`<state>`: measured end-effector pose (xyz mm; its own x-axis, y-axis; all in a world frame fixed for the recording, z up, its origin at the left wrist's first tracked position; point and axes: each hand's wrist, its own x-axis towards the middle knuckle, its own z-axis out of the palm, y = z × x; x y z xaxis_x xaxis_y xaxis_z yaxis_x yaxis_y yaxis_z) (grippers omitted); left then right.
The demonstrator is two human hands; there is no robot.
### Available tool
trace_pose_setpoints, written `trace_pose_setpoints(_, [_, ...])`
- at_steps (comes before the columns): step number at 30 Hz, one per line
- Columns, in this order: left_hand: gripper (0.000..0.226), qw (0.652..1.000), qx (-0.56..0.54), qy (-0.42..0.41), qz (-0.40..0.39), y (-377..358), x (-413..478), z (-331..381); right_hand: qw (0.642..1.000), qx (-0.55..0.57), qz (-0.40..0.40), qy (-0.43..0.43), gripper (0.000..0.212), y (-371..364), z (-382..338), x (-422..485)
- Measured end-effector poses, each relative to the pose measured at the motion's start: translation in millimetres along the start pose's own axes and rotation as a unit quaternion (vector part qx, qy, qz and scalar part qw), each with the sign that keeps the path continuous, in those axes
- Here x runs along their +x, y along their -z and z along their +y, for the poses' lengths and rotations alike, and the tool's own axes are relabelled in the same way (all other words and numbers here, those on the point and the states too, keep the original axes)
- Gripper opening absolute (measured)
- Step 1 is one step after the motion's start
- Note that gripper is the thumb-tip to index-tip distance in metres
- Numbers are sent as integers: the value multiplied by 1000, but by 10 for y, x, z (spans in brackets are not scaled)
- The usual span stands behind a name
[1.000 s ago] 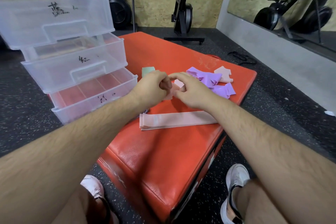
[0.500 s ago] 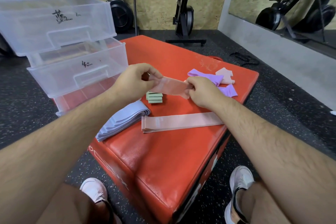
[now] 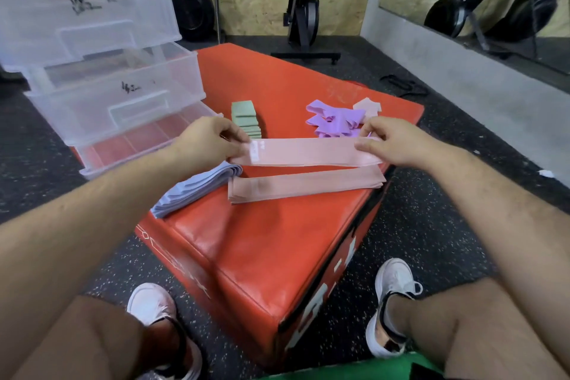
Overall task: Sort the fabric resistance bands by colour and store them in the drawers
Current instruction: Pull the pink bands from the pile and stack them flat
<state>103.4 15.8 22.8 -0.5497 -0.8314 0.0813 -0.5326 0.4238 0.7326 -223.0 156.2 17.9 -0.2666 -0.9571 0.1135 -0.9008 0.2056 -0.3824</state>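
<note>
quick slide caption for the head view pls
Left hand and right hand hold a pink band by its ends over the red box near a pink stack.

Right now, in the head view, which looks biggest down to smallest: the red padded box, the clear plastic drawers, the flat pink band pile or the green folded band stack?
1. Red padded box
2. Clear plastic drawers, partly cut off by the frame
3. Flat pink band pile
4. Green folded band stack
</note>
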Motion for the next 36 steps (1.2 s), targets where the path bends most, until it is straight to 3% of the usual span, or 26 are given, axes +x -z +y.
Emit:
trace_pose_setpoints(5, [14, 987, 155, -30, -20, -227, -41, -34, 998, -22, -50, -10, 15, -94, 26, -22])
trace_pose_setpoints(12, [21, 964, 252, -56, -65, -422, -59, -138, 991, -59, -117, -36, 17, -302, 86, 32])
trace_pose_setpoints(21, [17, 922, 358, -122, -77, -482, -36, -155, 991, -81, -108, -12, 25, -304, 150, 28])
trace_pose_setpoints(27, [25, 935, 296, -166, -102, -719, 14, 80, 994, -18, -44, -97, 24, -82, 258, -84])
trace_pose_setpoints(31, [37, 942, 244, -187, -139, -1024, 94, 205, 981, 13, -83, -176, 23, -115, 308, -167])
trace_pose_setpoints(36, [58, 931, 255, -184, -183, -1297, 200, 254, 961, 129, -129, -208, 18, -191, 223, -266])
